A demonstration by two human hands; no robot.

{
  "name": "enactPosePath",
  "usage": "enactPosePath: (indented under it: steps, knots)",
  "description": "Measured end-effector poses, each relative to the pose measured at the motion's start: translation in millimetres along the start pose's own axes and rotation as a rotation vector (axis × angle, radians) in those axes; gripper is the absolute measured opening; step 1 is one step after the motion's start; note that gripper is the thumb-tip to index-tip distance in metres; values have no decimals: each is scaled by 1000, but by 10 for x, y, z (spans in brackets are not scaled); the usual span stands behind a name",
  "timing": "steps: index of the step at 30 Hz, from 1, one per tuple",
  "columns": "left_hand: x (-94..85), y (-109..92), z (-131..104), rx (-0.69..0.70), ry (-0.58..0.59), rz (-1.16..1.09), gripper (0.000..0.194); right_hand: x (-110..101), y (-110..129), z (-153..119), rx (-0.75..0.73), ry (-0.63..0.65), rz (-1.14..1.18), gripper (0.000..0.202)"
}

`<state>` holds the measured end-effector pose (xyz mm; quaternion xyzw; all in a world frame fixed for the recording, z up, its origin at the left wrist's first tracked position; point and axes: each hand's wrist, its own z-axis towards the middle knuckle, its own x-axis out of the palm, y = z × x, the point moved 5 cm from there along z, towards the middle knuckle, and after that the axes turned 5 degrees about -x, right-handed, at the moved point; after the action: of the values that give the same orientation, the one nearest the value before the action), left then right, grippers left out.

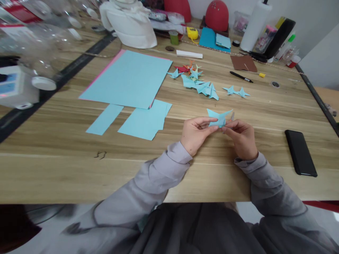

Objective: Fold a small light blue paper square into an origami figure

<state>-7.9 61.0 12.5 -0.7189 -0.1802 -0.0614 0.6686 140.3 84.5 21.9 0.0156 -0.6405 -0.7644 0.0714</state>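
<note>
Above the table in front of me is a small light-blue folded paper crane (219, 117) with two points sticking up. My left hand (197, 132) pinches its left side between thumb and fingers. My right hand (241, 135) is closed at its lower right edge, the fingertips pressed together on the paper. A thin greyish sliver shows beside the right fingers; what it is I cannot tell. Just beyond lie two finished blue paper cranes (236, 91). Further left is a heap of folded cranes (200, 83) in blue, red, orange and pale green.
Left of my hands lie large blue sheets (127, 79) over pink ones, a paper strip (105, 119) and cut blue pieces (144, 121). A black phone (301, 152) rests at the right. Behind are a pen (241, 77), brown paper (243, 63), a yellow tape measure (192, 33) and plastic bottles (43, 67).
</note>
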Motion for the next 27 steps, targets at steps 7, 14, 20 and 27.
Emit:
enactPosePath:
  steps: [7, 14, 20, 27]
  knots:
    - [-11, 9, 2, 9, -45, 28, 31, 0, -23, -3, 26, -19, 7, 23]
    - [-2, 20, -5, -34, -39, -1, 32, 16, -27, -12, 62, -22, 64, 22]
    - [22, 27, -11, -77, 11, -41, 33, -1, -53, -13, 84, -17, 49, 20]
    - [10, 28, 1, -47, 3, 16, 29, -13, -38, 8, 54, -9, 44, 23]
